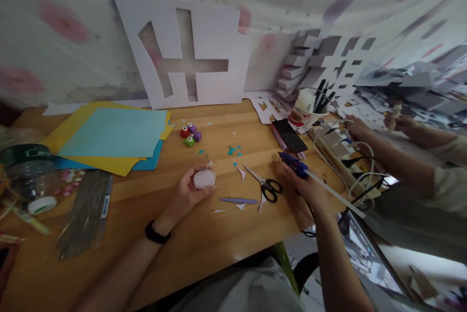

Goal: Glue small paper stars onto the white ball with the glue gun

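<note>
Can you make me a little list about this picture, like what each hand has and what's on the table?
left hand: holds a small round white disc
right hand: grips a blue glue gun with a long glue stick out the back
between the hands: black scissors, paper scraps
farther back: coloured paper sheets, four little punches, black phone
table: wooden
another person's arms: at the right, apart

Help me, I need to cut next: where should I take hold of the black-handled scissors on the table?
Grip the scissors by the black finger loops, coming from the near right edge. The loops lie toward the right hand, while the blades point away up-left, slightly open, so the handles are the safe end.
</note>
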Demonstrator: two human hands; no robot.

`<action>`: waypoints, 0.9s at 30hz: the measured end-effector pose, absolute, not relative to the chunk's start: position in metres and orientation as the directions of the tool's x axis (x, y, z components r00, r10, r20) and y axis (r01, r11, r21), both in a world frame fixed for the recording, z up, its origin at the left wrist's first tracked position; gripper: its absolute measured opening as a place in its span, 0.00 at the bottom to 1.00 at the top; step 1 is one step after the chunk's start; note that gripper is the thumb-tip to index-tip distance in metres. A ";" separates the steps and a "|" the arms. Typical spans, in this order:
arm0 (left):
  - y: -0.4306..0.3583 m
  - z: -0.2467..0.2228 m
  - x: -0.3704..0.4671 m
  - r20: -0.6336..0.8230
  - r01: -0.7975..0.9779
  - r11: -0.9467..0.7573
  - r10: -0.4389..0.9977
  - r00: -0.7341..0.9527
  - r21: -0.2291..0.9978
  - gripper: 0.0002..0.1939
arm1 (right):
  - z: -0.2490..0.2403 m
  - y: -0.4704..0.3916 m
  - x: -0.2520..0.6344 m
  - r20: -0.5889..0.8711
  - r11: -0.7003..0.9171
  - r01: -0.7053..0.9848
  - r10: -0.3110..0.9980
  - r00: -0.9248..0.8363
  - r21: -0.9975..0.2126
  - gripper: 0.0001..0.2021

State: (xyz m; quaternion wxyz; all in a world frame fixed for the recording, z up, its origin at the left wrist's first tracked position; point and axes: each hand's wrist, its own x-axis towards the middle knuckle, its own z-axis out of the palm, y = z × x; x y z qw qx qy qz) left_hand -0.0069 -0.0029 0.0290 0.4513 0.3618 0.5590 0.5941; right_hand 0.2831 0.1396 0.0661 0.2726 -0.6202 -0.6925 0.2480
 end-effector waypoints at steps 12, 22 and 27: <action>-0.001 0.031 -0.006 -0.105 -0.177 0.042 0.926 -0.364 0.983 0.31 | 0.077 0.088 0.327 0.036 0.059 0.937 0.998 -0.049 -0.344 0.25; -0.002 0.034 -0.008 -0.108 -0.233 0.022 0.926 -0.361 0.972 0.34 | 0.052 0.047 0.199 0.093 0.705 0.551 0.649 -0.755 -0.445 0.06; -0.003 0.034 -0.015 -0.102 -0.349 -0.002 0.955 -0.279 0.937 0.39 | 0.047 0.046 0.205 0.041 0.681 0.551 0.646 -0.762 -0.484 0.03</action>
